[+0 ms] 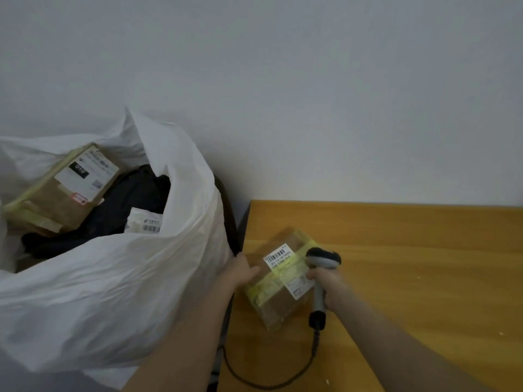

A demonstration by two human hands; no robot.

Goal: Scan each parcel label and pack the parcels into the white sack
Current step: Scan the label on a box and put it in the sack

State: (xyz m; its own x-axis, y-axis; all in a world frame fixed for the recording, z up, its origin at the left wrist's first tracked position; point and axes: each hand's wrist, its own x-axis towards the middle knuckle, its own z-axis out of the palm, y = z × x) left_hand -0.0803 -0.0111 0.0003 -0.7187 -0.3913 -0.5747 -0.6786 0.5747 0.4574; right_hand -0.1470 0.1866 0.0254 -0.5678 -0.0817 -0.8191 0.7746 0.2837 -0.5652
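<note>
A small brown cardboard parcel (280,281) with yellow tape and a white barcode label (278,256) lies on the wooden table (410,264) near its left edge. My left hand (240,271) rests on the parcel's left side, thumb on top. My right hand (325,287) grips the handle of a grey and black barcode scanner (322,260), whose head hangs just right of the label. The white sack (113,292) stands open to the left of the table. Inside it lie a taped brown box (59,190), a dark soft parcel (135,193) and a white labelled packet (144,220).
The scanner's black cable (268,383) loops from the handle down across the table's front left corner. A plain wall rises behind the table and sack. A dark gap separates the sack from the table's left edge.
</note>
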